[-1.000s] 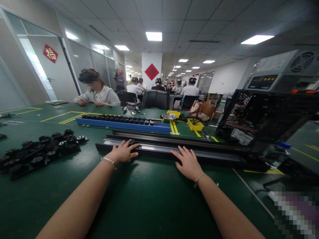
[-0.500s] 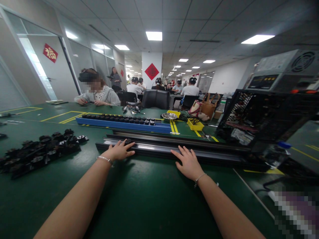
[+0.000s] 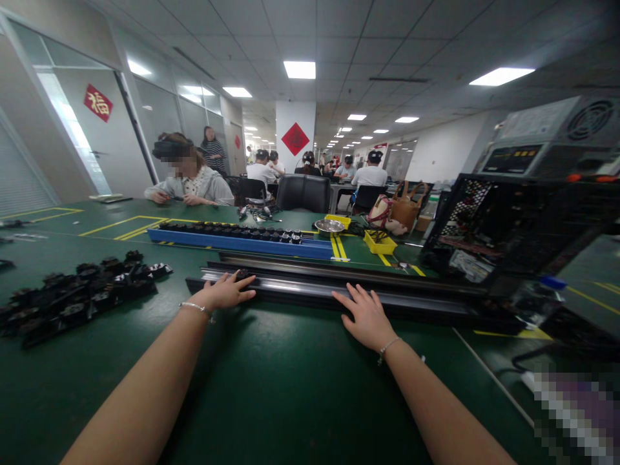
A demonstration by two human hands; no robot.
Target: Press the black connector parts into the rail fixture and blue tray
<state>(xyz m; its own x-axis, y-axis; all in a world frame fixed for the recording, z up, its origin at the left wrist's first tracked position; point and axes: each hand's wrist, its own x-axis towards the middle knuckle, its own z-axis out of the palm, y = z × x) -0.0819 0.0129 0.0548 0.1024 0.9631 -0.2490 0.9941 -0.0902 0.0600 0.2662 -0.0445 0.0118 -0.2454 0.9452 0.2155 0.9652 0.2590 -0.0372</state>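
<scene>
My left hand [image 3: 221, 292] reaches over the left end of a long black rail [image 3: 295, 289] with a shiny grey channel. Its fingers are spread, and a small black part [image 3: 243, 274] sits in the channel at the fingertips, mostly hidden by them; whether it is gripped I cannot tell. Further along, my right hand [image 3: 364, 314] rests with outstretched fingers on the rail's near edge, holding nothing. Just behind lies a second dark rail [image 3: 310, 265], parallel to the first.
Black modules [image 3: 82, 294] lie in a heap at left. Beyond the rails, a blue rail [image 3: 242, 245] carries a row of modules, near a metal bowl [image 3: 329, 226] and yellow bin [image 3: 379, 243]. An open computer case [image 3: 465, 226] stands at right. A person [image 3: 203, 184] sits opposite.
My left hand has slid a little to the left along the rail, and the small black part has shifted left with it. My right hand stays put.
</scene>
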